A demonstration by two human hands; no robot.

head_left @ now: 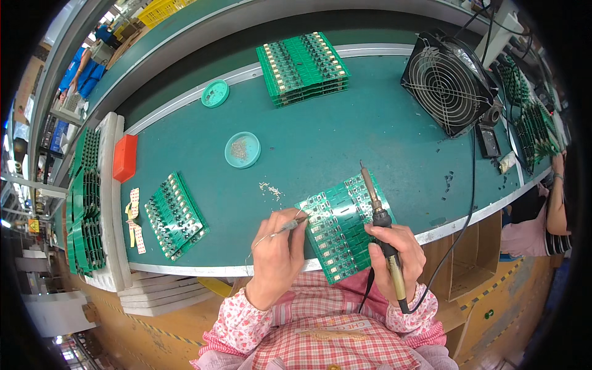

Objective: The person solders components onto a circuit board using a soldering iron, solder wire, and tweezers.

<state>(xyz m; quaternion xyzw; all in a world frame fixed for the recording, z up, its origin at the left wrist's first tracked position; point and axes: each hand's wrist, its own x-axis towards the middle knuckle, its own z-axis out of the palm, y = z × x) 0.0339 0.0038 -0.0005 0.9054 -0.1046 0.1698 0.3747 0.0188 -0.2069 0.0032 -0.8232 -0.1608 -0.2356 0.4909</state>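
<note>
In front of me a green circuit board (341, 228), lined with rows of small components, lies tilted at the table's near edge. My right hand (399, 256) is closed round the handle of a soldering iron (377, 206). The iron's metal tip points away from me, over the board's far right part. At the board's left edge my left hand (275, 250) pinches a thin solder wire (262, 239) with a short grey piece at the fingertips, which I cannot make out fully. Loose small pale parts (270, 190) lie just beyond that hand.
Stacked boards stand at the back (303, 68) and lie at the left (176, 216). Two turquoise dishes (242, 150) (215, 94), a red box (125, 158) and a fan (449, 86) are on the table. The iron's black cord (472, 185) runs along the right. A person (558, 203) is at the far right.
</note>
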